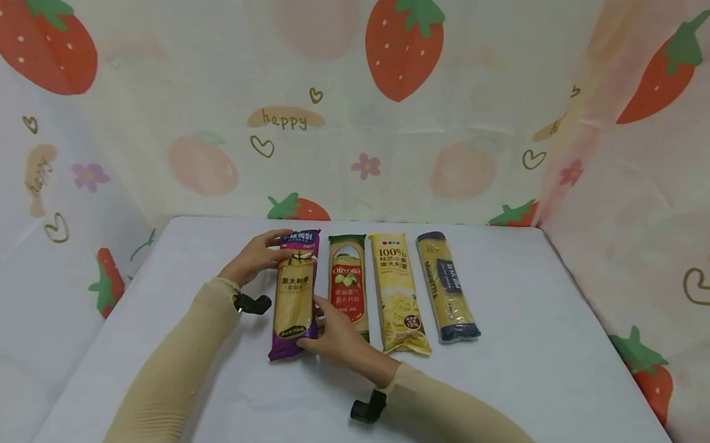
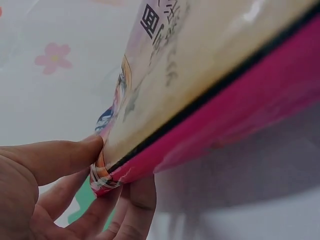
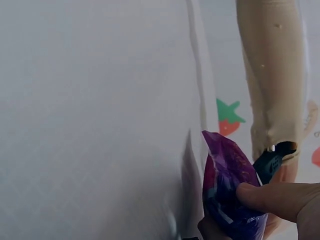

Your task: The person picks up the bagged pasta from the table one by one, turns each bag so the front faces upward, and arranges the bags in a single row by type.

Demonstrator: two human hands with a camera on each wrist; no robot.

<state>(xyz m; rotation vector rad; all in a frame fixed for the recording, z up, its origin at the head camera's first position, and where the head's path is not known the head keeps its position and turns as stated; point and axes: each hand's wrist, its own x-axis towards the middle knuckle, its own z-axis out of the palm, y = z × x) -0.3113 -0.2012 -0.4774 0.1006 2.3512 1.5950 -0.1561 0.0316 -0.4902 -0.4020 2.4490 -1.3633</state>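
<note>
Holding a purple noodle packet (image 1: 294,297) at both ends, at the left of a row of four on the white desk (image 1: 533,361)

Best handled level and square to its neighbours: far end and near end at the same height, long edge parallel to the green-and-red packet (image 1: 348,284) just beside it, no twist in the film. Advisable to keep the grip on the sealed ends rather than the middle, since dry noodles inside probably snap under bending. Worth watching the right-hand side too, where knuckles sit close against the green-and-red packet and could nudge it out of line

Left hand (image 1: 257,255) at the far end: thumb (image 2: 65,157) on top, fingers curled below, pinching the crimped seal (image 2: 102,177) as the left wrist view shows. Right hand (image 1: 338,340) at the near end: thumb (image 3: 277,197) pressed on the purple film (image 3: 227,190), fingers tucked beneath, a light pinch rather than a full fist. Hard to tell whether the packet rests on the desk or hangs just above it; the wrist views suggest a slight lift with shadow underneath

Further right, apart from both hands: a yellow packet (image 1: 398,293), then a dark blue packet (image 1: 449,288), both lying flat
</note>
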